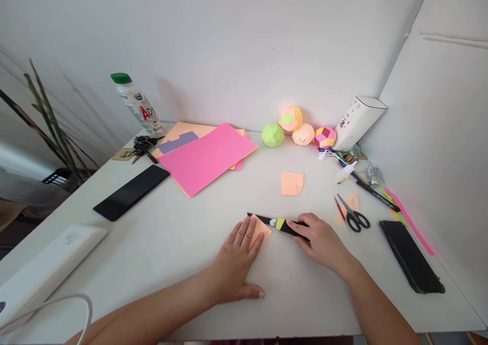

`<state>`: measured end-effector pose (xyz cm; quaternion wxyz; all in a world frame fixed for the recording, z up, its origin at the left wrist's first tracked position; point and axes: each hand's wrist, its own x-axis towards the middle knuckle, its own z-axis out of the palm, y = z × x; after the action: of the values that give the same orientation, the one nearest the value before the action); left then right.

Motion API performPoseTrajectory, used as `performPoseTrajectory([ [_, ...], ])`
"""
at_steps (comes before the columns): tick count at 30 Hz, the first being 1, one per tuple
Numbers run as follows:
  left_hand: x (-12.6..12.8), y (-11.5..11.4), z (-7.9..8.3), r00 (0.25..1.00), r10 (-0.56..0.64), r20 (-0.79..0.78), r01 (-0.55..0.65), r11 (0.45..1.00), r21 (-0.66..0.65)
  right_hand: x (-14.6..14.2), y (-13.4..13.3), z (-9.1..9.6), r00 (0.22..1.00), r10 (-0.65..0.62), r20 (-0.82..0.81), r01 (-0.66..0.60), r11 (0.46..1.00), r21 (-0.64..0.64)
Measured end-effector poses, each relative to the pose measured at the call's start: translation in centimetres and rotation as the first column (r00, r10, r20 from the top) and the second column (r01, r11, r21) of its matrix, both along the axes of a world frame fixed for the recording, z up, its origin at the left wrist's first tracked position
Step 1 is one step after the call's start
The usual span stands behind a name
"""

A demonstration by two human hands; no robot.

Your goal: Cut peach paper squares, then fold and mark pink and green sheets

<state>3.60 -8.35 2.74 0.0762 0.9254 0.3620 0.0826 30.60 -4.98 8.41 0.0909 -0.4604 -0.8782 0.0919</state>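
My left hand (238, 256) lies flat with fingers apart, pressing a small peach paper piece (261, 231) onto the white table. My right hand (318, 238) is wrapped round the black and yellow handle of a utility knife (281, 225). The knife's dark blade points left and lies along the far edge of the paper, close to my left fingertips. Just beyond the knife sits a small stack of peach paper squares (292, 183). Part of the pressed paper is hidden under my left fingers.
Pink sheets (209, 156) and a black phone-like slab (131, 192) lie left. Folded paper balls (273, 135) stand by the wall. Scissors (354, 218), a glue bottle (346, 171) and a black case (410, 257) are right. A white bottle (141, 106) stands back left; a white device (49, 268) lies front left.
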Motion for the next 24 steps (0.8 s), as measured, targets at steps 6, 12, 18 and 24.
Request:
performPoseTrajectory([
  [6, 0.0, 0.1, 0.1, 1.0, -0.005, -0.007, 0.005, 1.0, -0.002, -0.5, 0.0, -0.1, 1.0, -0.014, 0.005, 0.014, 1.0, 0.014],
  [12, 0.1, 0.0, 0.5, 1.0, -0.002, -0.024, 0.0, 0.998, -0.055, -0.1, 0.1, -0.1, 0.999, -0.036, -0.001, 0.036, 0.999, 0.007],
  [18, -0.5, 2.3, 2.2, 0.979, 0.179, 0.099, -0.142, 0.943, -0.3, 3.0, 0.1, 0.3, 0.982, -0.155, 0.112, 0.151, 0.988, 0.042],
  [24, -3.4, 6.0, 3.7, 0.973, 0.221, 0.062, -0.178, 0.898, -0.402, 4.1, 0.6, 0.0, 0.978, -0.204, 0.043, 0.193, 0.963, 0.187],
])
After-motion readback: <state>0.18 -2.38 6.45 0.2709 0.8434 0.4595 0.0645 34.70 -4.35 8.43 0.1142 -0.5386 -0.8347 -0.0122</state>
